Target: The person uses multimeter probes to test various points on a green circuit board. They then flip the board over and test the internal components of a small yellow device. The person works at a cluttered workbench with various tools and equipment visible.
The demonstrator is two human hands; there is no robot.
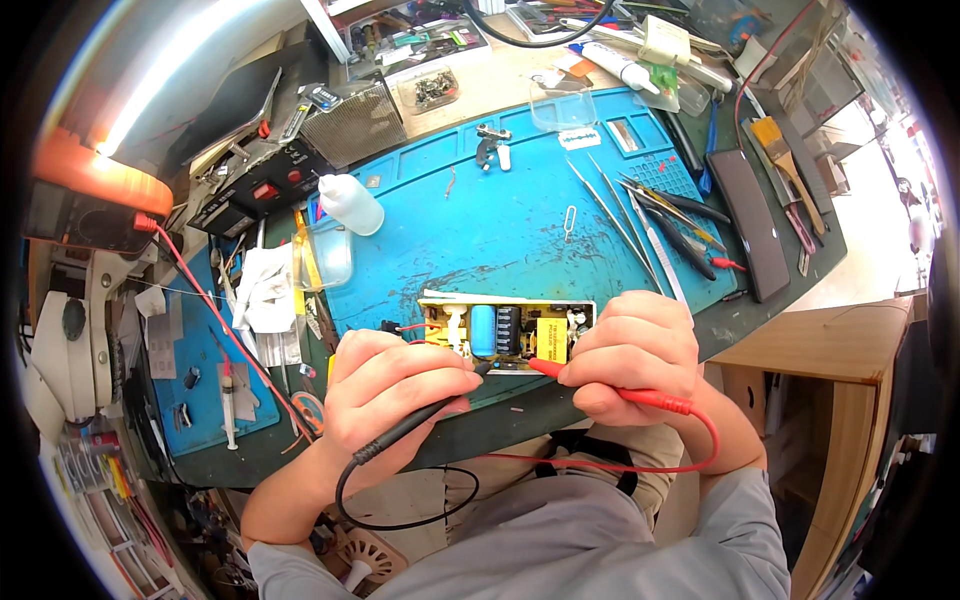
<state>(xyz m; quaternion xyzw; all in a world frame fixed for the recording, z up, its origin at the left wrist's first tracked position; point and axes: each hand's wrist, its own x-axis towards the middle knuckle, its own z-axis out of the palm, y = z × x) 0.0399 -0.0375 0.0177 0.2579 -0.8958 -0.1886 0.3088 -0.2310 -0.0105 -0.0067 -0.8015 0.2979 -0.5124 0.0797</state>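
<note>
An open power supply circuit board [485, 367] lies at the near edge of the blue work mat, in a shallow light-coloured casing. On it stand a blue capacitor, a black capacitor and a yellow transformer. My left hand [385, 385] is closed round a black multimeter probe [415, 424], its tip down at the board's near edge. Closed on a red multimeter probe [547, 368], my right hand [640, 350] points that tip at the board too, just right of the black one. Whether the tips touch metal is too small to tell. Red wires leave the board's left end.
A white squeeze bottle [352, 205] stands at the mat's left. Tweezers [625, 225], pliers [670, 215] and a dark phone [748, 225] lie at the right. An orange multimeter [100, 195] sits far left. The black lead [410, 525] loops below the table edge.
</note>
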